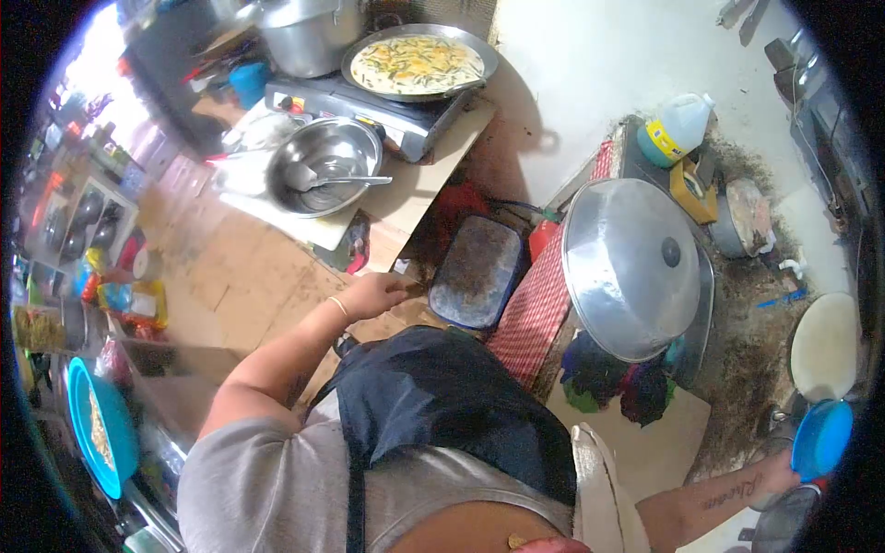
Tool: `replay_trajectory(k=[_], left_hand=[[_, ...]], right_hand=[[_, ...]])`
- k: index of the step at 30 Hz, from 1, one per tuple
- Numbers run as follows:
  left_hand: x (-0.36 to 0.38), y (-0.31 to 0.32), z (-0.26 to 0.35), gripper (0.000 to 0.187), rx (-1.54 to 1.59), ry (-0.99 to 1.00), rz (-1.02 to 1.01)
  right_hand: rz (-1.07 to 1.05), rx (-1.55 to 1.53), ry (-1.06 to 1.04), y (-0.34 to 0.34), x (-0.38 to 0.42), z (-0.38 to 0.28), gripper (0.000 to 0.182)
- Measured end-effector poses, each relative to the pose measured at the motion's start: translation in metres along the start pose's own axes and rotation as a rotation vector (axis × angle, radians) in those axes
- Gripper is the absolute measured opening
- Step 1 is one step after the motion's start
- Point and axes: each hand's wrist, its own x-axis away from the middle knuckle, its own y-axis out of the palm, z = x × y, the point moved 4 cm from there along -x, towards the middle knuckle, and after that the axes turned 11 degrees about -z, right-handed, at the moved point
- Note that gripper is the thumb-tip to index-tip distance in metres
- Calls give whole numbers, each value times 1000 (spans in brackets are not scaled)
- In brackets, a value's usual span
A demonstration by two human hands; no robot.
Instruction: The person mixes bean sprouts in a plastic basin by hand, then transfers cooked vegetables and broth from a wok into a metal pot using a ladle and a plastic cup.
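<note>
My left hand (373, 295), with a thin bracelet at the wrist, hangs in front of the dark apron (452, 396). Its fingers are curled together, and I see nothing held in them. Far to the right, my right hand (782, 468) is at the edge of a blue plastic bowl (822, 441), its fingers mostly hidden; it appears to grip the rim. Above the bowl is a round, pale board or lid (823, 346). A large domed metal lid (631, 267) with a black knob rests on the counter between my arms.
On the gas stove (406, 115), a pan (419, 63) holds a pale mixture topped with yellow and green pieces, beside a big pot (309, 37). Below it, a steel bowl (323, 166) contains a spoon. A jug (678, 129) stands by the wall; a turquoise basin (78, 392) is far left.
</note>
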Motion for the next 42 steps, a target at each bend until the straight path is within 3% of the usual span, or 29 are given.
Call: replay_trajectory(k=[1, 4, 7, 10, 13, 14, 16, 17, 18, 20, 21, 24, 25, 26, 28, 30, 31, 32, 34, 35, 36, 38, 42], left_hand=[[-5, -1, -6, 31, -50, 56, 30], [-11, -6, 0, 30, 101, -30, 11], [-2, -29, 33, 28, 152, 195, 137], [4, -66, 58, 31, 684, 184, 120], [22, -126, 75, 56, 867, 442, 178], [27, -144, 75, 67, 849, 472, 140], [41, -178, 72, 70, 304, 666, 297], [49, -192, 69, 80, 77, 645, 274], [59, -202, 69, 76, -100, 682, 350], [65, -219, 23, 63, 43, 272, 102], [59, -219, -2, 44, 160, 323, 147], [45, -226, -61, 31, 226, 45, 483], [47, -238, -62, 30, 327, -104, 474], [39, -246, -63, 30, 295, -69, 558], [23, -256, -68, 30, 225, -1, 723], [14, -259, -49, 39, 142, 84, 476], [11, -256, -38, 44, 133, 330, 524], [10, -254, -32, 49, 123, 580, 564], [4, -254, -49, 56, 172, 529, 487], [0, -254, -58, 59, 194, 513, 447], [-16, -243, -81, 62, 305, 254, 360], [-31, -243, -106, 64, 394, -19, 70], [-72, -225, -111, 65, -18, -114, -218]], right_hand=[[31, -7, -24, -4, 12, -14, 45], [190, -163, -184, -19, 71, -77, 39], [206, -412, -414, -30, 154, -178, 33], [-9, -680, -650, -32, 247, -292, 28], [-347, -842, -892, -38, 338, -406, 22], [-468, -857, -990, -40, 368, -442, 20], [-686, -814, -1287, -41, 429, -514, 16], [-747, -794, -1481, -42, 456, -547, 14], [-773, -824, -1801, -45, 484, -579, 16], [-758, -817, -1921, -44, 545, -651, 16], [-753, -809, -1977, -45, 570, -671, 16], [-303, -699, -1647, -49, 624, -713, 12], [-434, -656, -1513, -26, 631, -706, 11], [-598, -903, -1393, -10, 645, -705, 12], [-1224, -961, -1086, 41, 695, -699, 22], [-1836, -1199, -285, 90, 737, -681, 30], [-1711, -1151, -342, 92, 740, -686, 31], [-1714, -1138, -222, 100, 739, -689, 30], [-1625, -1372, 16, 90, 726, -708, 24], [-1536, -1331, 125, 68, 721, -724, 21], [-1515, -1350, 42, 71, 711, -726, 22], [-1466, -1370, -134, 84, 684, -724, 23], [-1428, -1364, -186, 105, 662, -721, 25]])
